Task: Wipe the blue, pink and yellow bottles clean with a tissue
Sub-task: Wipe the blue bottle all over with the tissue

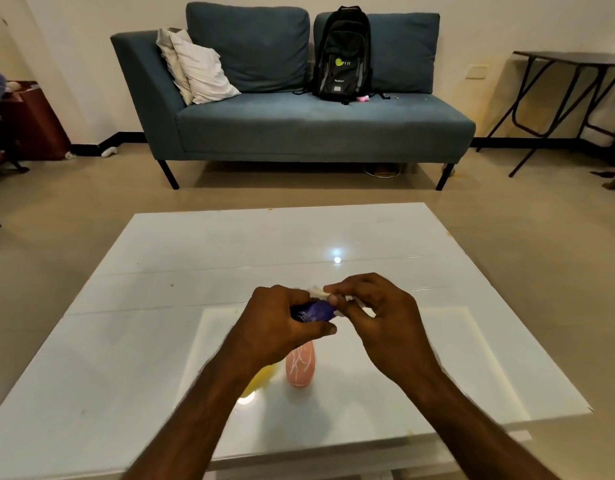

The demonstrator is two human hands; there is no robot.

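My left hand (282,323) holds the blue bottle (314,311) above the white glossy table (160,306); only a patch of the bottle shows between my fingers. My right hand (378,313) pinches a white tissue (318,291) against the bottle's upper end. Below my hands the pink bottle (301,367) stands upright on the table. The yellow bottle (261,379) is beside it on the left, mostly hidden behind my left forearm.
A blue sofa (299,126) with a black backpack (342,53) and white pillows (202,69) stands beyond the table. A dark folding table (576,84) is at the back right and a reddish-brown cabinet (32,123) at the left.
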